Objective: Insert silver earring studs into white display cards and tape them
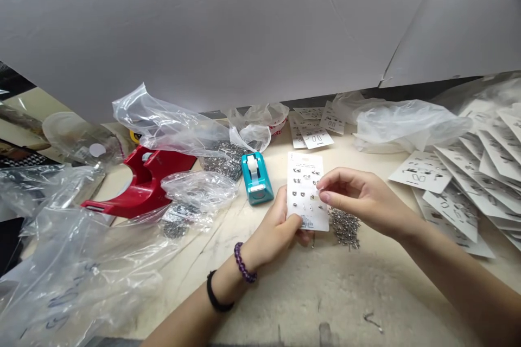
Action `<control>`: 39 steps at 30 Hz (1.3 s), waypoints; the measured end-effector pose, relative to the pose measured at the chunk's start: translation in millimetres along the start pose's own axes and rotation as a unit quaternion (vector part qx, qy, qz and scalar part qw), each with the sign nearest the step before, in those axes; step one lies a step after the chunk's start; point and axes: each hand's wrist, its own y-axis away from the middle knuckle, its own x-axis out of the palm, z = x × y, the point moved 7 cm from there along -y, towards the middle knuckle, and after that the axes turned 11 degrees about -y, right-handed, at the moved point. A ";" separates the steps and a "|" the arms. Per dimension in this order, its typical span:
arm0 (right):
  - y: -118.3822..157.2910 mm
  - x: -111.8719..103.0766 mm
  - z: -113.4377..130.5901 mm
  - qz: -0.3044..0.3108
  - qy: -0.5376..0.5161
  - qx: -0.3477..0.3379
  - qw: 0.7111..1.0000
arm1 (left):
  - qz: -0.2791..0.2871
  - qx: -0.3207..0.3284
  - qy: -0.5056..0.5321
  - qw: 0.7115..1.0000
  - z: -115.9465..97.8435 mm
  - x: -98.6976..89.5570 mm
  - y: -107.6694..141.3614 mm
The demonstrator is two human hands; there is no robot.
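Forearms (451, 271), studded card (303, 209) in left grip (280, 223)

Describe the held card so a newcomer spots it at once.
On the pale table, find the blue tape dispenser. Right of it is a white card dotted with small shiny pieces; unlike the other cards, it is gripped by the left hand.

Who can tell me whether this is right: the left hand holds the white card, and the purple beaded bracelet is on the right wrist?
Not quite: the head view shows the purple beaded bracelet on the left wrist. The left hand does hold the white card.
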 end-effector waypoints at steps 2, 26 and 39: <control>-0.4 -0.1 -1.2 -0.002 0.010 0.008 1.000 | -0.005 0.000 -0.013 1.000 0.1 -0.8 0.1; -1.5 7.9 1.6 0.070 0.235 -0.016 0.969 | 0.015 0.012 -0.088 0.996 6.9 0.3 0.8; -1.0 12.2 -10.4 0.101 0.325 0.004 0.940 | 0.005 0.015 -0.148 0.989 7.9 0.8 1.6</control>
